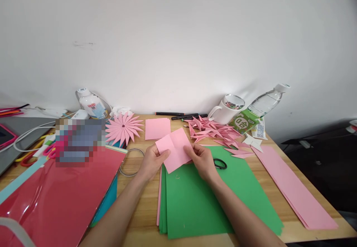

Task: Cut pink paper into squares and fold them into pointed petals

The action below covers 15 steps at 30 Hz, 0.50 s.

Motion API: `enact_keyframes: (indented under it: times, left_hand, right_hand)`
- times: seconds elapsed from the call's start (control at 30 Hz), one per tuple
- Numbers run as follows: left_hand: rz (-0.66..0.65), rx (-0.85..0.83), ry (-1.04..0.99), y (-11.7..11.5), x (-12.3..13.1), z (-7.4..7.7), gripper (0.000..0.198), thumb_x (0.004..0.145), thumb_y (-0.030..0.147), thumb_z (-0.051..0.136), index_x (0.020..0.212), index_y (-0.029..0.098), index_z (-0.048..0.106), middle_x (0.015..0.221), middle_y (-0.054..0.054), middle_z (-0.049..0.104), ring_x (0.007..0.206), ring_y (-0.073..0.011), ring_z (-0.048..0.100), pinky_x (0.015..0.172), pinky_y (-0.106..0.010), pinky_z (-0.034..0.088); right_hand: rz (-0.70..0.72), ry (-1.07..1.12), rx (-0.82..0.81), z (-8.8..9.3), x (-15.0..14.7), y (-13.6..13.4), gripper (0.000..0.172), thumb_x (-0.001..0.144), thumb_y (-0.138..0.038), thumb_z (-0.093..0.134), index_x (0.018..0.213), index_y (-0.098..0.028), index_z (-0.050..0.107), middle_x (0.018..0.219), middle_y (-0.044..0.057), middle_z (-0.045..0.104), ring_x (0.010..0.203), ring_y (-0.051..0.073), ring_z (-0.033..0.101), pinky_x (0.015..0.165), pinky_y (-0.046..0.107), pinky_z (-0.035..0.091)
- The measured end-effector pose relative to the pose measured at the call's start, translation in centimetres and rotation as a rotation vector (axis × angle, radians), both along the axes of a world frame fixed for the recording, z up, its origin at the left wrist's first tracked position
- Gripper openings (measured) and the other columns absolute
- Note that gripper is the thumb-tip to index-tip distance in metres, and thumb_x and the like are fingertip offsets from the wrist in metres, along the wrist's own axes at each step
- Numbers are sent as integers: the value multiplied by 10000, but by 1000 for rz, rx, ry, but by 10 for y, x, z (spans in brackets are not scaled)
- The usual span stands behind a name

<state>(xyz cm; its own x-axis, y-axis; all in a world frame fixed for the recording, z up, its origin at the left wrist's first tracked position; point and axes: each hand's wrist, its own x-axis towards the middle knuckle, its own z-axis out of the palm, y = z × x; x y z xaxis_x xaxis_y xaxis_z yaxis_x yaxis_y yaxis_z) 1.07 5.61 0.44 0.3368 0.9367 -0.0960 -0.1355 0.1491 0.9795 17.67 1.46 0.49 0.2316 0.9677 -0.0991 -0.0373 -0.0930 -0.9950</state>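
A pink paper square (pixel 175 148) with a crease down its middle is held between both hands above a stack of green sheets (pixel 200 198). My left hand (pixel 153 160) pinches its left edge, thumb on top. My right hand (pixel 201 159) grips its right edge with curled fingers. Just behind lies a small pile of pink squares (pixel 157 128). Right of it sits a heap of folded pink paper points (pixel 212 130). A finished pink paper flower (pixel 123 128) lies to the left.
Black scissors (pixel 220 163) rest on the green sheets by my right hand. Long pink strips (pixel 292 187) lie at the right edge. A white mug (pixel 227 109), a water bottle (pixel 266 102), pens (pixel 184 116), a red glossy sheet (pixel 55 198) and cables crowd the wooden table (pixel 139 217).
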Motion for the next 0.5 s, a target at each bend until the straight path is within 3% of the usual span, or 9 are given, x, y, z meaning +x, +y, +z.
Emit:
enact_keyframes:
  times: [0.13, 0.23, 0.4, 0.5]
  left_hand:
    - [-82, 83, 94, 1, -2, 3, 301, 730, 285, 660, 986, 129, 694, 944, -88, 727, 795, -222, 677, 700, -318, 534]
    - [-143, 269, 160, 1, -3, 4, 274, 775, 227, 595, 1025, 183, 701, 1062, -79, 697, 977, -243, 649, 829, -354, 520]
    - [-84, 609, 266, 3, -4, -4, 356, 788, 93, 508, 1046, 255, 691, 1229, -56, 609, 1152, -218, 558, 1000, -383, 420]
    - [-87, 659, 333, 0, -3, -3, 430, 796, 77, 483, 1148, 274, 633, 1288, -51, 566, 1189, -212, 525, 1019, -396, 401]
  right_hand:
    - [-9, 154, -85, -3, 4, 2, 366, 624, -515, 721, 706, -163, 662, 592, 2, 612, 517, 147, 539, 443, 259, 487]
    - [-44, 222, -103, -4, 6, 4, 364, 587, -500, 757, 686, -166, 654, 589, 1, 625, 508, 144, 552, 445, 255, 492]
    - [-29, 382, 35, 1, 5, 6, 507, 733, -621, 579, 985, -184, 636, 861, 73, 704, 764, 202, 660, 667, 334, 550]
    - [67, 320, 137, 3, 4, 6, 521, 687, -496, 705, 1106, -211, 585, 1030, 91, 681, 920, 225, 645, 819, 378, 521]
